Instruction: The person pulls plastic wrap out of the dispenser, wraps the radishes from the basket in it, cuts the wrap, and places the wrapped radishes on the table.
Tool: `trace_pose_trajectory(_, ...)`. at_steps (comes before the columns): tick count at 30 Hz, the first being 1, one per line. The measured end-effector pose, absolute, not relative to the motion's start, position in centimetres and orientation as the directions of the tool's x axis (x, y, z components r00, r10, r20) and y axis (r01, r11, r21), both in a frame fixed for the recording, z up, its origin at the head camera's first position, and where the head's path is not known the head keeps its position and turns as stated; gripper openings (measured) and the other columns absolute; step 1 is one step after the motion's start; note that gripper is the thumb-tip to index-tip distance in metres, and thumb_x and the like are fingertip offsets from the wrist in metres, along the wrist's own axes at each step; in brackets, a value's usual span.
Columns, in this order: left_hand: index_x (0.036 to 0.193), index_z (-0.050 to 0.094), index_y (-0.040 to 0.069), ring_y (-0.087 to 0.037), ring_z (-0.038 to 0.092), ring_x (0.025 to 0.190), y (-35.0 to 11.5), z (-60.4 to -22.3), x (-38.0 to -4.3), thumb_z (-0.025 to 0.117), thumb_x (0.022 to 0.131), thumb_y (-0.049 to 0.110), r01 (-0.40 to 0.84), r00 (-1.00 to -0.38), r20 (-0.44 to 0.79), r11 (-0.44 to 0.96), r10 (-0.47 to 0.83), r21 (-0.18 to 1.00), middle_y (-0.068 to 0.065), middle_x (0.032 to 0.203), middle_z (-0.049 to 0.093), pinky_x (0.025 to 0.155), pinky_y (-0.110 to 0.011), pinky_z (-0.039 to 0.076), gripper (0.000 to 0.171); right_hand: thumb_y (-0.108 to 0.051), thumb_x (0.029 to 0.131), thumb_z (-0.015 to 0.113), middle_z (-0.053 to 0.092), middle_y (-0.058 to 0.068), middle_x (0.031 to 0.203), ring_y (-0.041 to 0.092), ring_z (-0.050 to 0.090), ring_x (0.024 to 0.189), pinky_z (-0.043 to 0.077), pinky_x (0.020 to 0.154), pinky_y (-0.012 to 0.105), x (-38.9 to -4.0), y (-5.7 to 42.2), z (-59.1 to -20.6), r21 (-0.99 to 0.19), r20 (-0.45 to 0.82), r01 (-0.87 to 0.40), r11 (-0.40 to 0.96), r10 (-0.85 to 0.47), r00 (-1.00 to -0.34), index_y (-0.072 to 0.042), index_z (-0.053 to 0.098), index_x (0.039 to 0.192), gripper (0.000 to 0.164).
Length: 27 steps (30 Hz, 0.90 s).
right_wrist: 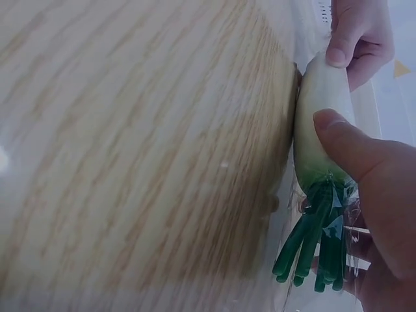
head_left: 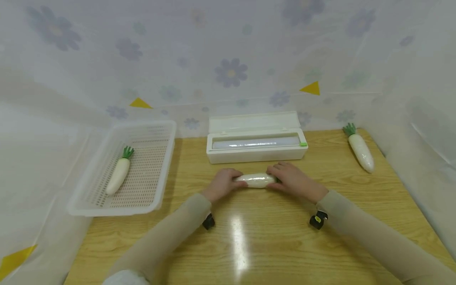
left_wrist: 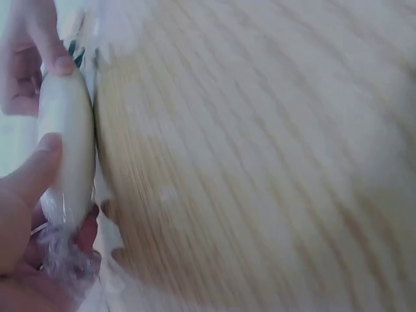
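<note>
A white radish (head_left: 257, 180) with green stems, wrapped in clear plastic film, lies crosswise between both hands over the table. My left hand (head_left: 223, 184) grips its root end, where bunched film (left_wrist: 64, 257) gathers by the fingers in the left wrist view. On the stem end, my right hand (head_left: 293, 180) holds it with the thumb along the white body. The green stems (right_wrist: 318, 237) show under film in the right wrist view. Just behind the hands stands a white film box (head_left: 257, 155) with its lid raised and a roll of film (head_left: 256, 143) inside.
A white plastic basket (head_left: 166, 166) at the left contains one radish (head_left: 119, 176). Another radish (head_left: 361, 152), shiny with film, lies at the table's right side. The wooden table (head_left: 270, 245) meets a flower-patterned sheet (head_left: 231, 99) at the back.
</note>
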<state>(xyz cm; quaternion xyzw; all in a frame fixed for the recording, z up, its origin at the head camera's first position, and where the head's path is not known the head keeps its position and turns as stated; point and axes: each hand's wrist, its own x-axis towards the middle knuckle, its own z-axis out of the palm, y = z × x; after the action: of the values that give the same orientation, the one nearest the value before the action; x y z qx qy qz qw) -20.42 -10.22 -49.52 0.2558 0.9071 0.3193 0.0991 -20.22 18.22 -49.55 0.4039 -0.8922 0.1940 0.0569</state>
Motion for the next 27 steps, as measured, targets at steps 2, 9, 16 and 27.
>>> trace_pose_trajectory(2,0.122,0.076,0.008,-0.024,0.07,0.112,-10.6,-49.4,-20.5,0.077,0.095,0.036,0.389,-0.841,-0.04,0.655,0.539,0.648,-0.008,0.12,0.076,0.104,-0.038,0.052,0.039,-0.033,0.09,0.082,0.066,0.0,0.094,0.02,0.059,0.088,0.049,0.079,0.043,-20.2,18.2,-49.6,-0.302,0.269,-0.748,0.591,-0.699,-0.662,-0.01,0.064,0.109,0.035)
trace_pose_trajectory(9,0.121,0.076,0.006,-0.024,0.069,0.113,-12.3,-49.4,-20.2,0.078,0.095,0.032,0.295,-0.875,-0.063,0.632,0.48,0.717,-0.009,0.12,0.075,0.103,-0.04,0.053,0.037,-0.032,0.091,0.082,0.067,0.003,0.094,0.021,0.059,0.088,0.05,0.079,0.043,-20.2,18.5,-49.9,-0.297,0.282,-0.754,0.586,-0.7,-0.656,-0.008,0.065,0.114,0.037)
trace_pose_trajectory(16,0.105,0.082,0.011,-0.008,0.068,0.091,-13.6,-49.3,-19.5,0.075,0.098,0.024,0.281,-0.881,-0.049,0.604,0.471,0.746,0.0,0.101,0.079,0.086,-0.028,0.056,0.016,-0.033,0.092,0.081,0.069,0.004,0.097,0.023,0.06,0.092,0.05,0.082,0.045,-20.3,19.0,-50.1,-0.269,0.266,-0.751,0.603,-0.703,-0.66,-0.01,0.066,0.125,0.043)
trace_pose_trajectory(27,0.101,0.078,0.002,-0.009,0.062,0.074,-14.2,-48.6,-19.2,0.063,0.106,0.019,0.081,-0.88,-0.197,0.545,0.432,0.834,-0.005,0.089,0.076,0.065,-0.022,0.052,0.023,-0.037,0.094,0.078,0.071,0.008,0.102,0.027,0.06,0.098,0.049,0.091,0.048,-20.3,18.7,-49.7,-0.237,0.233,-0.749,0.618,-0.713,-0.662,-0.01,0.066,0.129,0.046)
